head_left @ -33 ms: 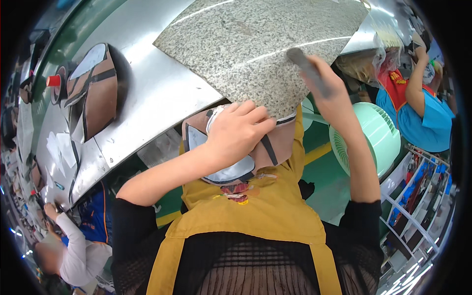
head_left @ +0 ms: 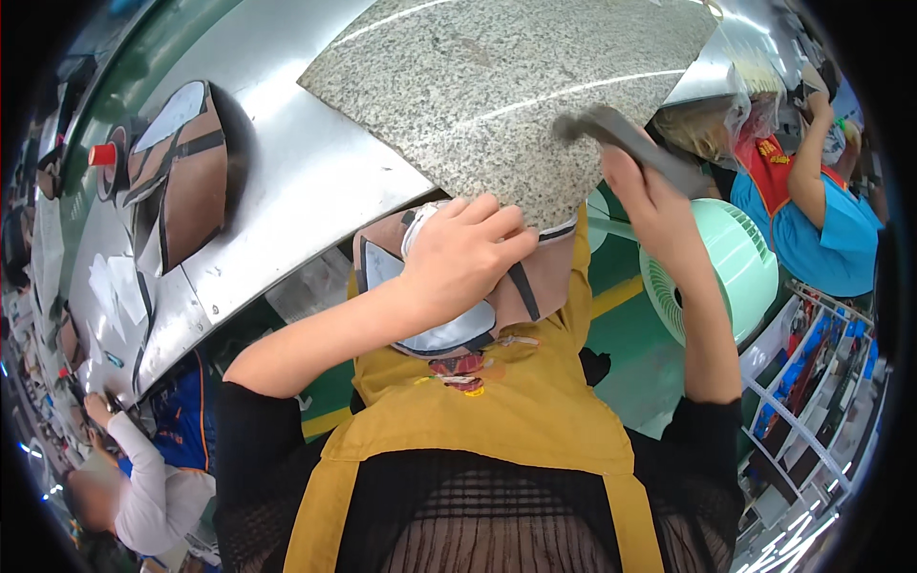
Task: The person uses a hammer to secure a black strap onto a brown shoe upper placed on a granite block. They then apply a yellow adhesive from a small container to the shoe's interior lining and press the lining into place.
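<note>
Gripping hammer (head_left: 659, 160) in our right hand (head_left: 664, 215) | left hand (head_left: 458, 253) curled over fabric (head_left: 552, 279) at slab's (head_left: 478, 105) near corner, pinch unclear | strike clear of it

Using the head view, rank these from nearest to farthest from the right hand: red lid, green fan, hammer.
1. Hammer: gripped in the right hand.
2. Green fan: lower right of the hand in the picture, partly behind the forearm.
3. Red lid: far over on the left side.
</note>
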Demonstrator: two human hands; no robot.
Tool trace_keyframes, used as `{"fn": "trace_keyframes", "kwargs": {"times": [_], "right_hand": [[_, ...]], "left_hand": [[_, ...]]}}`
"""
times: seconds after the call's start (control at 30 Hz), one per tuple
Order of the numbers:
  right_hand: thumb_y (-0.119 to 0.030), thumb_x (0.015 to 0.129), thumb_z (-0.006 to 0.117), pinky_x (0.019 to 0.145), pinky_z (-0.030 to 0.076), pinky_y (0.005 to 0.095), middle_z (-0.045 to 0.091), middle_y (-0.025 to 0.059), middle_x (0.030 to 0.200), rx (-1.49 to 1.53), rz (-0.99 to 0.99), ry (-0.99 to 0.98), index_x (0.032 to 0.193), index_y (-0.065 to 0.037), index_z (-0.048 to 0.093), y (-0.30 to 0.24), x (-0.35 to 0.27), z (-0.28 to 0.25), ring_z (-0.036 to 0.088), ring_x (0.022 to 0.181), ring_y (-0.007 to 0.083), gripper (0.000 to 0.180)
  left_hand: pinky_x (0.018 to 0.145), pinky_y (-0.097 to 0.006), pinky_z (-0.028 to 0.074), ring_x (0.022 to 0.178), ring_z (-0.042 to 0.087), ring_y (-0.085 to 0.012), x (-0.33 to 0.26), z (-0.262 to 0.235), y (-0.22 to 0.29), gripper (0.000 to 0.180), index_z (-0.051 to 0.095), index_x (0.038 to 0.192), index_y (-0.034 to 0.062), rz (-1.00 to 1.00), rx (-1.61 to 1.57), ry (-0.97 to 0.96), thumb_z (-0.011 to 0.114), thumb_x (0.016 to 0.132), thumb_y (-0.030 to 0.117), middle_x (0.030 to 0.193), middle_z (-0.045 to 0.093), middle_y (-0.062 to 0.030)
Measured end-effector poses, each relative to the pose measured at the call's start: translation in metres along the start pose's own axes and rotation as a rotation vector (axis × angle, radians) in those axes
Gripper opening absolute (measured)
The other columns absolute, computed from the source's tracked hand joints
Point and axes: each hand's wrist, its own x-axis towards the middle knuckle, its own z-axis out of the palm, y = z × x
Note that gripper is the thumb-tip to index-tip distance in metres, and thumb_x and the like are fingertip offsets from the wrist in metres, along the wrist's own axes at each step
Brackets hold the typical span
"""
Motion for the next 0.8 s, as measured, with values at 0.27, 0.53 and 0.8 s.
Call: {"fn": "trace_keyframes", "kwargs": {"times": [0.27, 0.53, 0.8], "right_hand": [[-0.005, 0.092, 0.053, 0.078, 0.047, 0.0288, 0.061, 0.0127, 0.1, 0.025, 0.038, -0.198, 0.118, -0.001, 0.054, -0.033, -0.061, -0.008, 0.059, 0.085, 0.0236, 0.025], [0.001, 0.086, 0.054, 0.073, 0.05, 0.0354, 0.059, 0.0159, 0.103, -0.12, 0.072, -0.358, 0.12, -0.002, 0.051, -0.035, -0.058, -0.003, 0.062, 0.09, 0.0325, 0.035], [-0.004, 0.085, 0.054, 0.068, 0.049, 0.0368, 0.059, 0.0152, 0.091, -0.116, -0.131, -0.223, 0.116, -0.002, 0.051, -0.028, -0.063, 0.005, 0.059, 0.079, 0.0312, 0.031]], "left_hand": [[0.067, -0.029, 0.043, 0.078, 0.051, -0.0166, 0.004, -0.002, -0.003, 0.033, 0.065, 0.098, 0.011, 0.134, 0.04, -0.041, 0.061, 0.065, 0.007, 0.085, 0.052, 0.0007], [0.066, -0.03, 0.041, 0.079, 0.051, -0.0164, 0.002, -0.001, -0.004, 0.028, 0.063, 0.095, 0.0105, 0.141, 0.022, -0.016, 0.06, 0.067, 0.009, 0.085, 0.051, 0.0003], [0.065, -0.03, 0.041, 0.076, 0.052, -0.0166, 0.001, 0.002, -0.005, 0.02, 0.062, 0.09, 0.0101, 0.137, 0.026, 0.034, 0.06, 0.07, 0.011, 0.083, 0.052, -0.0004]]}}
